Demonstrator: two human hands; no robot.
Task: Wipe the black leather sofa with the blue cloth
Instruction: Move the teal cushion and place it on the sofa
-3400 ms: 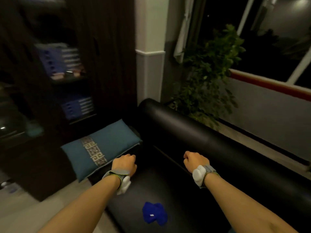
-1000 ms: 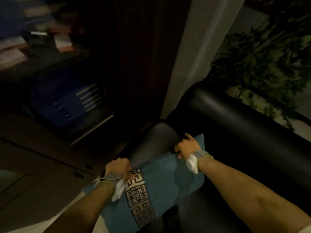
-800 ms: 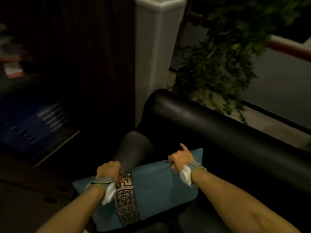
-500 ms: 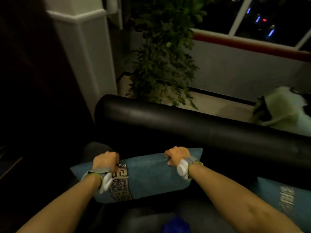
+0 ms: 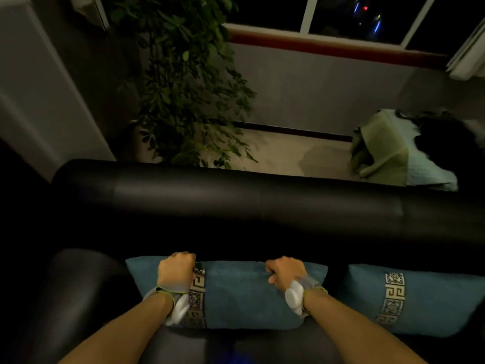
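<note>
No wiping shows yet on the black leather sofa (image 5: 236, 195): both hands are busy with a teal rectangular fabric cushion with a patterned band (image 5: 236, 292), which stands against the backrest at the rear edge of the seat. The left hand (image 5: 175, 271) grips the cushion's top edge near the patterned band, fingers curled over it; the right hand (image 5: 284, 274) grips the same edge further right, well apart from the left. Both forearms reach straight forward from the seat's front edge. The blue cloth is barely visible (only a faint blue smear at the seat's front edge, between the forearms), in neither hand, so the whole wipe seems left to do. A second matching teal cushion (image 5: 409, 298) stands just beside the first.
</note>
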